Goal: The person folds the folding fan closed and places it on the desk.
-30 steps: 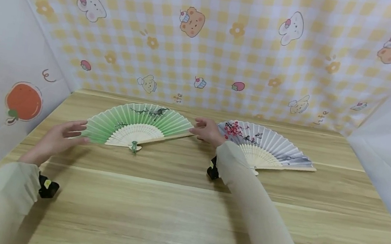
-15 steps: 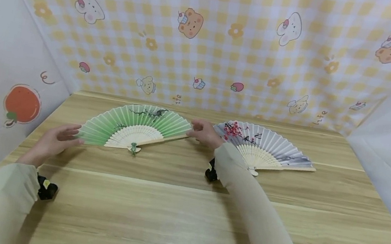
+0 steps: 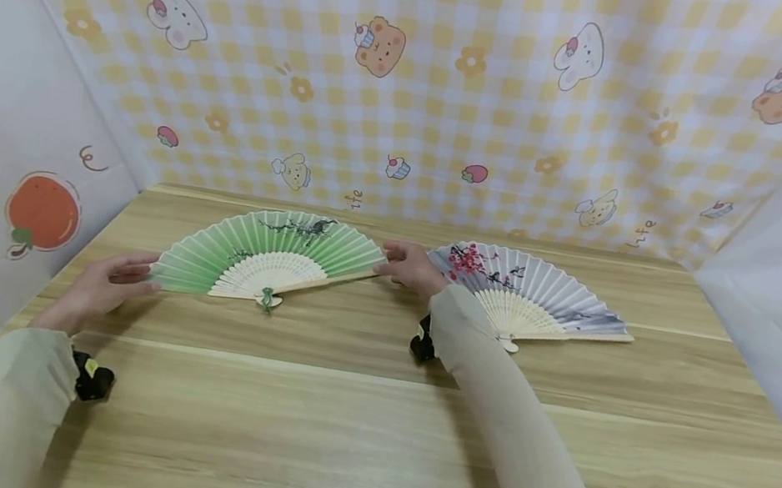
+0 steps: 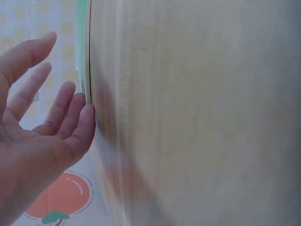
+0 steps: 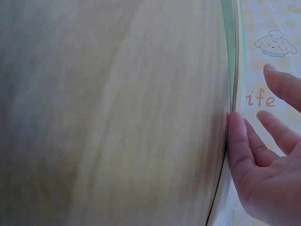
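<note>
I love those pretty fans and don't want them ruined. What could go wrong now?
The left hand and right hand are at opposite ends of the green fan, so uneven pushing might bend or crease it. In the head view, the right sleeve crosses in front of the grey fan, so it might brush and shift that one.

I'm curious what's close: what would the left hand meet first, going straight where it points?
Likely the green fan, its left end right by the left hand; whether they touch is unclear.
</note>
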A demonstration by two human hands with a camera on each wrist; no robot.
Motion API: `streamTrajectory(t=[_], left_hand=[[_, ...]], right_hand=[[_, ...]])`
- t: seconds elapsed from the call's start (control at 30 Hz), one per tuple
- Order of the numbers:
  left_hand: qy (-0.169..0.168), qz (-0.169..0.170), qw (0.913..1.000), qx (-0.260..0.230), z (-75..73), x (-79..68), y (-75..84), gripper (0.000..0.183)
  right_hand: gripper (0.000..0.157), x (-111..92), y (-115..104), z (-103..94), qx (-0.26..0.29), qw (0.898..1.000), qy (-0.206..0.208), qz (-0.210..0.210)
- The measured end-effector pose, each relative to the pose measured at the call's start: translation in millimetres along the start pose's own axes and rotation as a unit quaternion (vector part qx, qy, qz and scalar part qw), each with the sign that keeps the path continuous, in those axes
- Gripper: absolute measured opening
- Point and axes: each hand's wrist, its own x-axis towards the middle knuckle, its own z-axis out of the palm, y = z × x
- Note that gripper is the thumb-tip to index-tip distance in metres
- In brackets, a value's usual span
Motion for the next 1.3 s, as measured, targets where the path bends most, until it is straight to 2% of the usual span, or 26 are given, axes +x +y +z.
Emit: streamTrajectory(t=[0.17,0.33,0.8,0.87,1.1,1.3], left_hand=[[0.011,-0.028,0.999,-0.033,-0.8,1.7,-4.1,0.069],[0.023,-0.055,0.9971,-0.047,-0.7,3.3,-9.6,0.073],[0.032,-0.044,0.9983,-0.019,0.5,5.7,-11.0,0.073],[0.041,-0.049,0.9979,-0.014,0.5,6.6,-12.2,0.072],[0.035,-0.057,0.9977,-0.013,0.1,7.1,-11.1,0.068],[0.042,-0.064,0.9969,-0.014,0.5,5.4,-8.9,0.064]], right_hand=[[0.055,2.8,0.3,0.8,0.009,1.0,0.005,0.012],[0.054,6.7,3.8,-0.7,0.02,0.999,0.015,0.023],[0.055,8.4,1.5,-5.8,0.032,0.998,-0.006,0.046],[0.055,9.3,1.4,-5.9,0.039,0.998,-0.006,0.051],[0.054,13.6,1.6,-7.3,0.061,0.996,0.011,0.067],[0.052,13.9,0.4,-6.6,0.073,0.995,0.017,0.072]])
